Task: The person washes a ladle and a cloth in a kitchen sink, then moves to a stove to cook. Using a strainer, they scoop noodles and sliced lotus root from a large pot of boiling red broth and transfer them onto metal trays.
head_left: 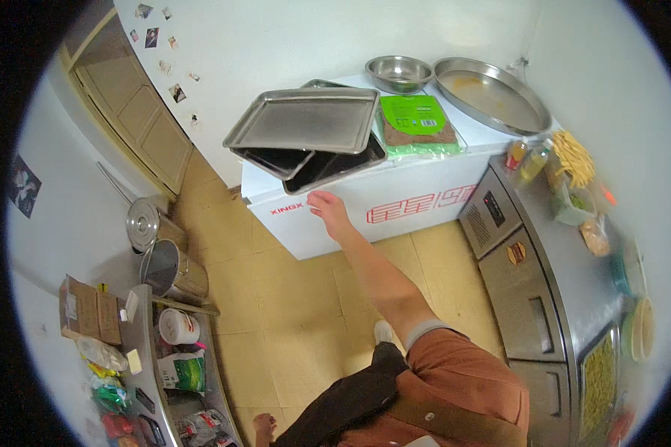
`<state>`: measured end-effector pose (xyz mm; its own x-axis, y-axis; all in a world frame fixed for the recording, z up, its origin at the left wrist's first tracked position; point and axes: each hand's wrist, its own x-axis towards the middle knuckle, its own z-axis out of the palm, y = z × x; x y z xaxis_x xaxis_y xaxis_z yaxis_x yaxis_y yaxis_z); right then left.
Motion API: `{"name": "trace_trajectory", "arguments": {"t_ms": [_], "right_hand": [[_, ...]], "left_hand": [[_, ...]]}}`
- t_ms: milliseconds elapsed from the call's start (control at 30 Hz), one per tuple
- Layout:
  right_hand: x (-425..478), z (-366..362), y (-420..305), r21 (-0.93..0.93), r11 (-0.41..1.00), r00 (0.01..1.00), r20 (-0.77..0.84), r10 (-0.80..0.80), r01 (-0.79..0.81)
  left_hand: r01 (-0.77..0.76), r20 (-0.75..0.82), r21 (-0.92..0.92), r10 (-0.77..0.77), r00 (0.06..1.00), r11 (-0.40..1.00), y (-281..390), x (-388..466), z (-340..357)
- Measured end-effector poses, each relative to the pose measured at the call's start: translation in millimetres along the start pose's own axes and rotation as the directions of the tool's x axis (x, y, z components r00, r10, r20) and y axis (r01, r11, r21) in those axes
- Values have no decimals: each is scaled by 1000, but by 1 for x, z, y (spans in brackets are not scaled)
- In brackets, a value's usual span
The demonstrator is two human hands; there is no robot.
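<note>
My right hand (327, 211) reaches out in front of the white chest freezer, just under the near corner of a dark baking tray (335, 167). Its fingers are slightly bent and nothing shows in them; whether a fingertip touches the tray's rim, I cannot tell. Above that tray lies a grey metal baking tray (310, 120), at the top of a loose, crooked stack on the freezer lid (263, 184). My left hand (264, 423) hangs low at the bottom edge, small in view, with its fingers curled; it is near the left shelf unit, and no held object can be seen.
A green-labelled package (416, 120), a steel bowl (400, 72) and a large round pan (492, 95) share the freezer top. A steel counter (570, 257) with bottles and food containers runs along the right. At left stand metal pots (173, 268) and a loaded shelf unit (156, 357).
</note>
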<state>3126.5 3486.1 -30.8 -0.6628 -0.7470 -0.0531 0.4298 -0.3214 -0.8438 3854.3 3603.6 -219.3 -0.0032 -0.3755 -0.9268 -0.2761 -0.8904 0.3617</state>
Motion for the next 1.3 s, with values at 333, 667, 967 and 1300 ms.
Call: {"name": "trace_trajectory", "arguments": {"t_ms": [333,667,967,1300], "right_hand": [[202,-42,-26,646,738,789,-550,272,196],[121,-55,-29,757,630,942,-316,116,176],[-211,-161,58,704,689,926,-354,130,172],[-716,-79,77,418,789,467,-863,191,450]], "left_hand": [[-351,-145,286,403,904,891,6,-94,90],[237,589,-623,247,769,746,54,-47,29],[-798,91,-344,864,496,495,369,-158,133],[-782,897,362,39,440,508,279,-148,269]]}}
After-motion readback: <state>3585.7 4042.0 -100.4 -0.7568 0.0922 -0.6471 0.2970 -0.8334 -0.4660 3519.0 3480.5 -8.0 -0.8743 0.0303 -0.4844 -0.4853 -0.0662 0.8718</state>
